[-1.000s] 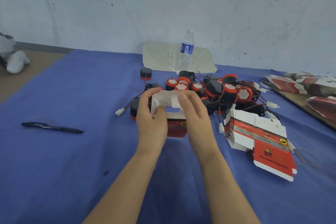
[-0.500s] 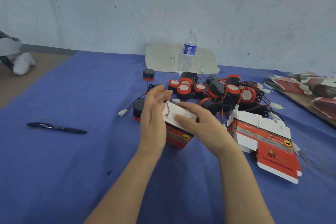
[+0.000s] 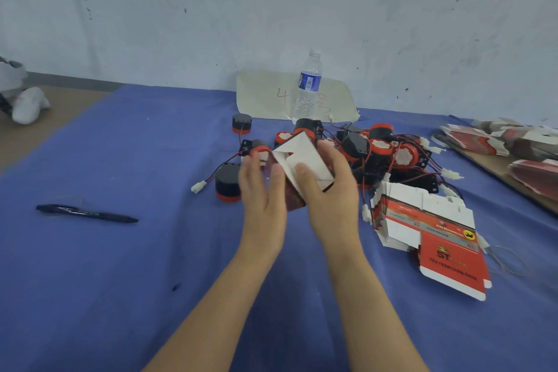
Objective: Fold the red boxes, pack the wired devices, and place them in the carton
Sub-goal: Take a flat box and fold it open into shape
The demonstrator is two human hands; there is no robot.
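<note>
Above the middle of the blue cloth-covered table [image 3: 151,281], a small red cardboard box with white flaps [image 3: 305,160] is held off the surface between the two hands. It is tilted so that its white folded end faces the camera, and a strip of its red side wall shows lower down, between the palms. The right hand [image 3: 332,193] grips it. The thumb presses flat on the white end flap and the fingers curl round the far right side, so the box sits in the crook of that hand. The left hand [image 3: 261,193] stands edge-up against the box's left side, fingers nearly straight and pointing away from the person. Its thumb touches the left edge of the flap without curling round anything.

Just behind the hands and to their right lies a heap of round black-and-red wired devices [image 3: 380,151], their red and black leads tangled together. One black device with a red base [image 3: 228,187] sits just beside the left hand, and its wire runs to a white plastic connector [image 3: 197,187]. Another single device [image 3: 241,124] stands farther back, apart from the heap.

Near the right hand lies a stack of flat, unfolded red-and-white box blanks [image 3: 428,229]. A clear plastic water bottle with a blue label [image 3: 308,90] stands upright behind the heap, on a pale sheet marked with a handwritten 4 [image 3: 265,96]. A black pen [image 3: 87,214] lies well to the left.
</note>
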